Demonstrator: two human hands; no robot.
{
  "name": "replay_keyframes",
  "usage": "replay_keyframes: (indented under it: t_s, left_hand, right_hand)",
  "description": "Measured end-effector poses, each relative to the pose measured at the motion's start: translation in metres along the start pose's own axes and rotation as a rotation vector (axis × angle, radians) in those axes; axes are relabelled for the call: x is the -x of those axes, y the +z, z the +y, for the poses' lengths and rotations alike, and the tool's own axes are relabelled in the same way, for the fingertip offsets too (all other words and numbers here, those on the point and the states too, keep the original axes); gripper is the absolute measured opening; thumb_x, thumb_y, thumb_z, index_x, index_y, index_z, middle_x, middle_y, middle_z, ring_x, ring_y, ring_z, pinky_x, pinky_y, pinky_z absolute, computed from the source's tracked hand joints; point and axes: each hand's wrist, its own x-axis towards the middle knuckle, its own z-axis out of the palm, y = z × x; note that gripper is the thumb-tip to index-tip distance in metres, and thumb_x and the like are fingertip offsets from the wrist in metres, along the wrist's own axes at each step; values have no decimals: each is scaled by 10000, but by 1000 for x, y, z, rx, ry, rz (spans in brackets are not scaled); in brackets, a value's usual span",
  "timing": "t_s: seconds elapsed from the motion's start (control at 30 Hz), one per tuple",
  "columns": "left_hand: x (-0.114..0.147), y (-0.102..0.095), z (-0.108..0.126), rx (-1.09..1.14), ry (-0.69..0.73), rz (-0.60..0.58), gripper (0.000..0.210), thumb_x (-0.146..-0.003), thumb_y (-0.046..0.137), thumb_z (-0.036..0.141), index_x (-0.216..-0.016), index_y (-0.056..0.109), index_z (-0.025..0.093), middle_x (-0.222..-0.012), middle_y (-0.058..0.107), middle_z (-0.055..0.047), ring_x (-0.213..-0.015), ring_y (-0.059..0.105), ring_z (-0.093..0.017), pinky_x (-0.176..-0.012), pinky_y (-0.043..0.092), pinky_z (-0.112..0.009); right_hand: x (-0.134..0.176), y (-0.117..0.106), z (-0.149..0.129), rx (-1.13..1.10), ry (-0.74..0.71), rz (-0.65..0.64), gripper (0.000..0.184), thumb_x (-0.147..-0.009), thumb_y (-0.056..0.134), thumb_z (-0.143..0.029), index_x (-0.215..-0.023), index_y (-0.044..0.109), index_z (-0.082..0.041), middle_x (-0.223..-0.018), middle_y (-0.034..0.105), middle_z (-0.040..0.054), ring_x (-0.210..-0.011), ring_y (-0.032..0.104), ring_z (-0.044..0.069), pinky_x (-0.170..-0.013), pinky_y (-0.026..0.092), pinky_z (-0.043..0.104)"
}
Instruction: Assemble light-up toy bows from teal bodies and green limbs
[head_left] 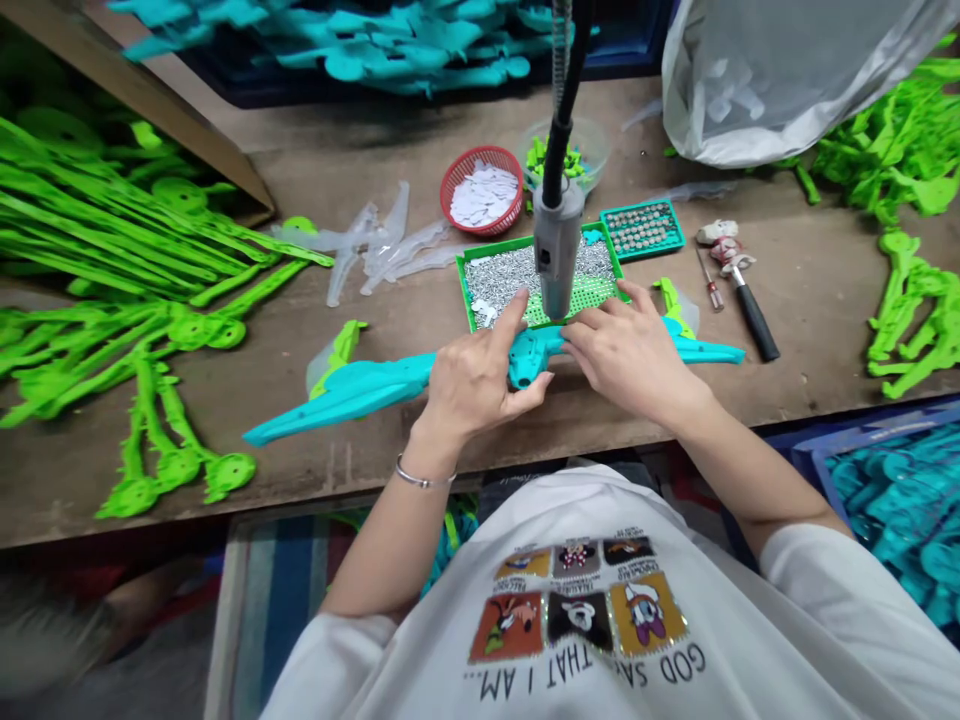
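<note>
A long turquoise plastic piece (360, 387), winged to both sides with a rounded middle, lies across the bench in front of me. My left hand (471, 385) grips it left of the middle, thumb and index finger spread around the rounded part. On the other side my right hand (626, 350) has its fingers bent onto the piece, partly hiding it. An electric screwdriver (559, 245) hangs upright on a cable between my hands, its tip just over the piece. Behind it sits a green tray (469, 290) of small silver screws. Bright green parts (341, 350) show beneath both wings.
A red basket (448, 205) holds white pieces. Clear plastic pieces (386, 245) lie left of it. A teal tray (645, 250) of small metal parts, a small screwdriver (711, 282) and a hammer (754, 315) are to the right. Green parts (150, 240) pile up at left.
</note>
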Motion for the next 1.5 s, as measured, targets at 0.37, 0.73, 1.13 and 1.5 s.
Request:
replay_keyframes:
  t_s: [0.37,0.73,1.13,1.5]
  left_hand:
    - [-3,2,-4,-36,19,8,968,-911,593,610,-1674,204,159,-1274,763,-124,-976,768,-286,-834,607,-381]
    - [-1,6,-4,-34,46,35,953,-898,650,526,-1670,221,168,-1227,775,-134,-920,775,-280,-813,606,-368]
    - [11,14,-1,16,75,86,1065,-862,719,535,-1679,153,154,-1254,756,-158,-969,768,-313,-838,612,-409]
    - [49,58,3,148,68,119,1336,-758,893,475,-1692,-8,155,-1435,655,-198,-1186,710,-362,-976,598,-469]
  right_hand:
    - [-11,-4,-4,124,-111,-55,251,-977,536,-135,-909,774,-175,-877,781,87,-883,678,239,-1094,394,459]
    - [-12,-4,-4,128,-182,-175,197,-994,537,-126,-927,722,-129,-878,755,129,-759,650,218,-665,334,351]
    - [6,21,-6,169,-211,12,200,-995,519,-102,-885,683,-131,-847,721,100,-811,645,234,-836,428,379]
    - [-2,53,19,-677,247,561,575,-909,736,-474,-1377,479,-260,-1300,637,112,-1126,668,252,-960,583,455]
